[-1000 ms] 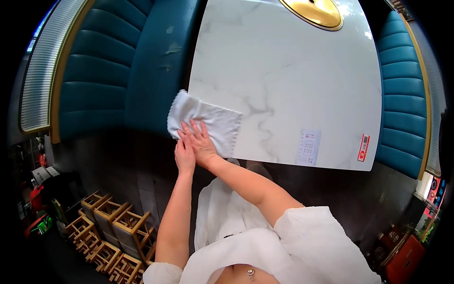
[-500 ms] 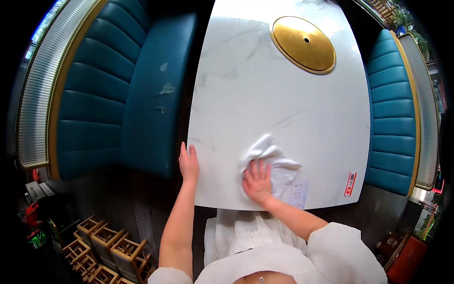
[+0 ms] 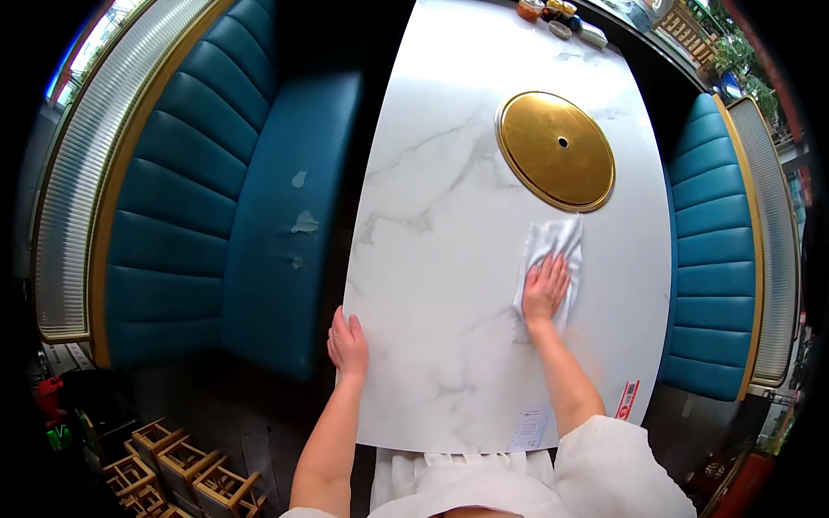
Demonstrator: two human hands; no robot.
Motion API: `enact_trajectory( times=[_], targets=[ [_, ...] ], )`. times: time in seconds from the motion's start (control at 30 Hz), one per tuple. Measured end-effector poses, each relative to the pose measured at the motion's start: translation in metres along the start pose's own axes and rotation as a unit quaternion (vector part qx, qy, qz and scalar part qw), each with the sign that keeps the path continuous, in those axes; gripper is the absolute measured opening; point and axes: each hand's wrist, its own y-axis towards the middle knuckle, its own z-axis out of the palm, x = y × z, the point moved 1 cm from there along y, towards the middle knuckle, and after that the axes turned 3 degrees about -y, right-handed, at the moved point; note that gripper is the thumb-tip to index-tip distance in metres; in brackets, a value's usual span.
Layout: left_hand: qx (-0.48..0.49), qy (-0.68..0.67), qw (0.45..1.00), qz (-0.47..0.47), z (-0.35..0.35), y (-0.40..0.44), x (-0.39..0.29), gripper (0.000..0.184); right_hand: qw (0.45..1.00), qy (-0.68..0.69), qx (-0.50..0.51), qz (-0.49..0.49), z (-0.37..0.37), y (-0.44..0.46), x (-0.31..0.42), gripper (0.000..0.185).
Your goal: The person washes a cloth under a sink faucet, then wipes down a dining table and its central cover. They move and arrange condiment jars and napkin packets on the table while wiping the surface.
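A white marble-patterned table (image 3: 432, 285) fills the middle of the view. My right hand (image 3: 547, 289) lies with its fingers spread on a white cloth (image 3: 566, 237), pressing it flat on the tabletop just below a round gold plate (image 3: 557, 151) set in the table. At the table's left edge rests my left hand (image 3: 348, 344), fingers apart and without any object in it. A pale printed sticker (image 3: 529, 427) and a red and white label (image 3: 629, 400) are on the near edge.
Teal padded benches stand at the left (image 3: 289, 224) and right (image 3: 712, 259). Small jars (image 3: 530, 9) sit at the table's far end. Wooden stools (image 3: 186, 462) are stacked on the floor at the lower left.
My right hand and the cloth have moved from the near left corner across the table, rightward and away from me. My left hand has parted from my right and come to the table's left edge.
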Motion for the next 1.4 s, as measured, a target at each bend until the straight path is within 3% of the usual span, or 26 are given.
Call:
enact_trajectory(
  times=[0.1, 0.17, 0.2, 0.27, 0.33, 0.43, 0.47, 0.53, 0.6, 0.63, 0.67, 0.73, 0.8, 0.9, 1.07, 1.13, 1.17, 1.2, 1.27, 1.3, 1.33, 1.4],
  targets=[
    [-0.069, 0.029, 0.997, 0.034, 0.006, -0.004, 0.0, 0.037, 0.978, 0.038, 0.089, -0.186, -0.034, -0.094, 0.064, 0.053],
    [-0.081, 0.021, 0.996, 0.044, 0.007, -0.005, 0.002, 0.036, 0.898, 0.203, 0.169, -0.353, -0.058, -0.12, 0.141, 0.049],
    [-0.093, 0.014, 0.994, 0.055, 0.007, -0.005, 0.004, 0.035, 0.844, 0.28, 0.168, -0.425, -0.064, -0.112, 0.178, 0.045],
    [-0.101, 0.02, 0.993, 0.054, 0.007, -0.002, 0.004, 0.036, 0.792, 0.337, 0.115, -0.496, -0.039, -0.067, 0.237, 0.044],
    [-0.095, 0.029, 0.994, 0.055, 0.006, -0.007, 0.005, 0.039, 0.841, 0.309, 0.049, -0.442, -0.001, 0.019, 0.269, 0.041],
    [-0.085, 0.022, 0.995, 0.053, 0.002, -0.007, -0.002, 0.04, 0.943, 0.155, -0.013, -0.293, 0.046, 0.154, 0.244, 0.045],
    [-0.077, 0.024, 0.995, 0.052, 0.001, -0.007, -0.002, 0.041, 0.972, 0.135, -0.042, -0.187, 0.058, 0.178, 0.224, 0.047],
    [-0.082, 0.026, 0.995, 0.049, 0.001, -0.007, -0.003, 0.041, 0.992, 0.071, -0.032, -0.099, 0.055, 0.176, 0.201, 0.049],
    [-0.089, 0.026, 0.994, 0.049, 0.004, -0.008, -0.006, 0.042, 0.987, 0.065, 0.011, -0.147, 0.037, 0.122, 0.223, 0.051],
    [-0.087, 0.027, 0.995, 0.049, 0.004, -0.008, -0.006, 0.043, 0.968, 0.082, 0.027, -0.236, 0.03, 0.085, 0.242, 0.052],
    [-0.086, 0.032, 0.995, 0.049, 0.003, -0.007, -0.004, 0.043, 0.928, 0.16, 0.088, -0.325, 0.011, 0.052, 0.264, 0.05],
    [-0.083, 0.036, 0.995, 0.048, 0.002, -0.007, -0.002, 0.043, 0.807, 0.321, 0.068, -0.491, -0.007, 0.017, 0.295, 0.036],
    [-0.075, 0.039, 0.995, 0.045, 0.001, -0.008, -0.002, 0.043, 0.832, 0.225, 0.095, -0.499, 0.008, 0.056, 0.317, 0.037],
    [-0.079, 0.027, 0.995, 0.05, -0.001, -0.007, -0.006, 0.043, 0.893, 0.218, -0.043, -0.392, 0.046, 0.155, 0.309, 0.039],
    [-0.074, 0.025, 0.995, 0.056, 0.0, -0.008, -0.006, 0.043, 0.988, 0.049, 0.044, -0.138, 0.086, 0.265, 0.232, 0.051],
    [-0.076, 0.029, 0.995, 0.052, 0.001, -0.007, -0.006, 0.043, 0.993, 0.039, 0.01, -0.108, 0.079, 0.267, 0.237, 0.053],
    [-0.07, 0.032, 0.996, 0.055, 0.0, -0.008, -0.006, 0.043, 0.991, 0.044, 0.074, -0.105, 0.071, 0.261, 0.247, 0.052],
    [-0.066, 0.035, 0.996, 0.052, 0.001, -0.008, -0.005, 0.043, 0.986, 0.01, 0.083, -0.145, 0.069, 0.245, 0.265, 0.052],
    [-0.088, 0.022, 0.994, 0.068, 0.0, -0.008, -0.008, 0.045, 0.945, 0.056, 0.027, -0.32, 0.058, 0.175, 0.294, 0.046],
    [-0.073, -0.028, 0.995, 0.056, -0.003, -0.007, -0.012, 0.048, 0.907, 0.142, 0.025, -0.396, 0.037, 0.128, 0.299, 0.041],
    [-0.07, -0.027, 0.996, 0.058, -0.004, -0.008, -0.012, 0.048, 0.868, 0.211, 0.047, -0.446, 0.016, 0.076, 0.297, 0.036],
    [-0.181, -0.06, 0.973, 0.127, -0.004, -0.004, -0.01, 0.05, 0.795, 0.261, 0.148, -0.528, -0.023, -0.032, 0.277, 0.028]
  ],
)
